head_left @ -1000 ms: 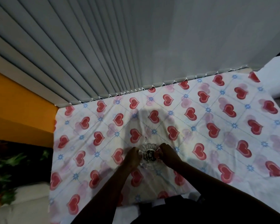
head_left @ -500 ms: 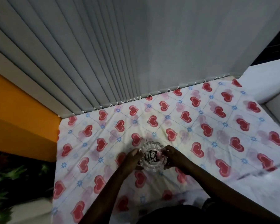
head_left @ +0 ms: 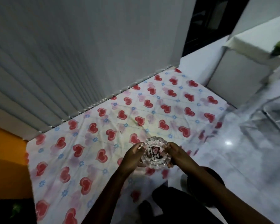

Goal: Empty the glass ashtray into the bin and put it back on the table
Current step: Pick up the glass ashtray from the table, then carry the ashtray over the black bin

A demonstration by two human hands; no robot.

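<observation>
While both hands, left hand [head_left: 132,156] and right hand [head_left: 179,153], clasped opposite rims of the glass ashtray [head_left: 155,152] at lower centre over the tabletop [head_left: 90,143] edge, it looked heavy, slick, breakable; rim grip suited, kept level.

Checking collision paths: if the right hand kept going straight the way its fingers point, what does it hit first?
The right hand points left across the glass ashtray that it already grips; past that, the left hand on the opposite rim. Depth is unclear.
</observation>
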